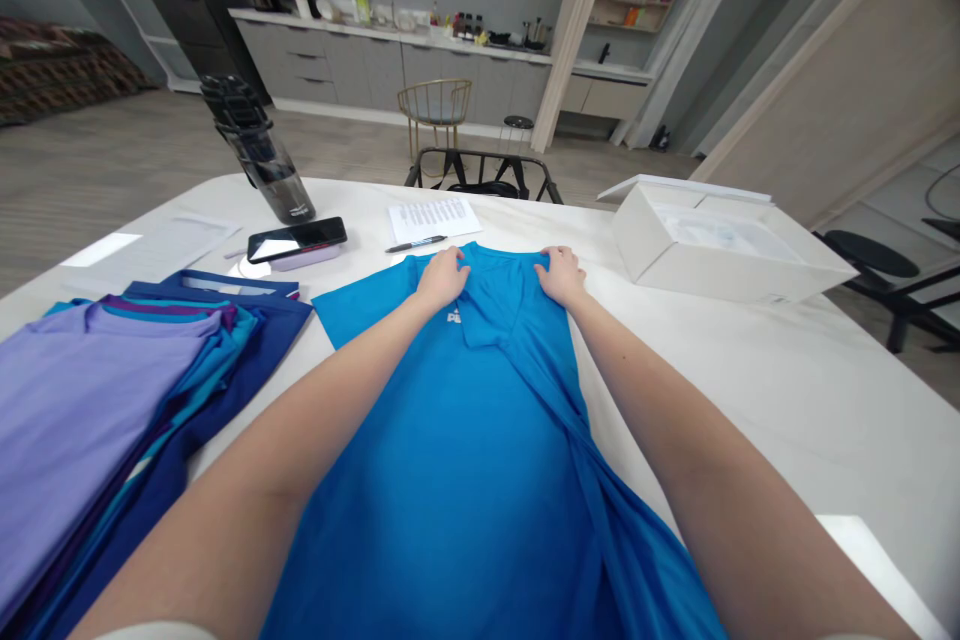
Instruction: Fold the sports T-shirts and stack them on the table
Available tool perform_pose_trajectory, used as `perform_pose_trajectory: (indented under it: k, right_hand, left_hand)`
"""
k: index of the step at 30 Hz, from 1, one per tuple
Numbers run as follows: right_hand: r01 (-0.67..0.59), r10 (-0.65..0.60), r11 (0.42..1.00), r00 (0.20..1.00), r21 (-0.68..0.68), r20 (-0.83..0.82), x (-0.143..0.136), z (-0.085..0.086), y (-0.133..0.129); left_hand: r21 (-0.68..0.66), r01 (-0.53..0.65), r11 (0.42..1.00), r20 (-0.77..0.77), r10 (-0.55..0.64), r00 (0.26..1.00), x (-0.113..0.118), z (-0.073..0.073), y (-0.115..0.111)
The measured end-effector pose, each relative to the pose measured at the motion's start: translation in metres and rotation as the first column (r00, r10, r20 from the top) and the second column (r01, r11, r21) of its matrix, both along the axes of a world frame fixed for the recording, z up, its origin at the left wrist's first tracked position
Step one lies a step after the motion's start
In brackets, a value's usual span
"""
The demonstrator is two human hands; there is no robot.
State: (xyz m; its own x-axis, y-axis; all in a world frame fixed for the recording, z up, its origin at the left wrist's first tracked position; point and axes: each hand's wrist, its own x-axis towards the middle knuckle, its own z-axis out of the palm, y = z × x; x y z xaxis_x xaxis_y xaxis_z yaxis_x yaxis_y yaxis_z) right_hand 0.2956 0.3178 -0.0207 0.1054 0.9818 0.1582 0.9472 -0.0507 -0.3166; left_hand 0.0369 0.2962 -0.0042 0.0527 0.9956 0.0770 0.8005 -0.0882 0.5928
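Note:
A blue T-shirt [465, 440] lies on the white table, its collar at the far side and its left sleeve spread outward. Its right side is folded inward, with that sleeve lying over the chest. My left hand [444, 278] is on the shirt's left shoulder near the collar, fingers curled against the cloth. At the right shoulder, by the folded edge, my right hand [562, 275] pinches the fabric between thumb and fingers. A stack of folded shirts, a lilac one [112, 370] on top, lies to the left.
A dark bottle [274, 170] stands at the back left, near a black phone [296, 239]. A pen [416, 244] and a printed sheet [435, 218] lie beyond the shirt. An open white box [720, 250] sits at the back right of the table [787, 390].

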Motion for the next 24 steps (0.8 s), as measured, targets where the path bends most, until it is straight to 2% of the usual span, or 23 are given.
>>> perform_pose_trajectory:
  k: [3,6,8,10,14,16,18,21,24]
  right_hand:
    - [-0.058,0.054,0.997,0.996,0.045,0.073,-0.003,-0.004,-0.023]
    - [-0.15,0.138,0.986,0.979,0.073,0.15,-0.002,-0.001,-0.053]
    - [-0.195,0.183,0.979,0.965,0.05,0.186,0.0,0.0,-0.076]
    - [-0.217,0.218,0.976,0.956,-0.024,0.194,0.003,-0.001,-0.1]
    - [-0.201,0.229,0.965,0.958,-0.167,0.174,0.014,-0.006,-0.143]
    - [-0.205,0.234,0.963,0.958,-0.174,0.165,0.019,-0.006,-0.164]
    - [-0.237,0.256,0.962,0.954,-0.136,0.155,0.023,-0.003,-0.186]
    - [-0.318,0.319,0.948,0.94,-0.035,0.116,0.024,0.005,-0.222]
    - [-0.339,0.339,0.94,0.94,0.018,0.026,0.023,0.011,-0.259]
  left_hand:
    - [0.166,0.199,0.966,-0.198,-0.165,0.966,0.001,-0.012,-0.023]
    - [0.161,0.456,0.876,-0.286,-0.401,0.871,0.008,-0.017,-0.05]
    - [0.113,0.548,0.828,-0.338,-0.487,0.805,0.014,-0.019,-0.068]
    - [0.05,0.544,0.837,-0.394,-0.484,0.781,0.018,-0.02,-0.083]
    - [-0.027,0.364,0.931,-0.436,-0.338,0.834,0.022,-0.02,-0.105]
    - [-0.018,0.347,0.938,-0.427,-0.321,0.845,0.025,-0.019,-0.117]
    - [-0.002,0.413,0.911,-0.403,-0.379,0.833,0.029,-0.017,-0.132]
    - [0.015,0.552,0.834,-0.363,-0.51,0.78,0.04,-0.012,-0.161]
    - [0.064,0.62,0.782,-0.347,-0.565,0.749,0.053,-0.007,-0.192]
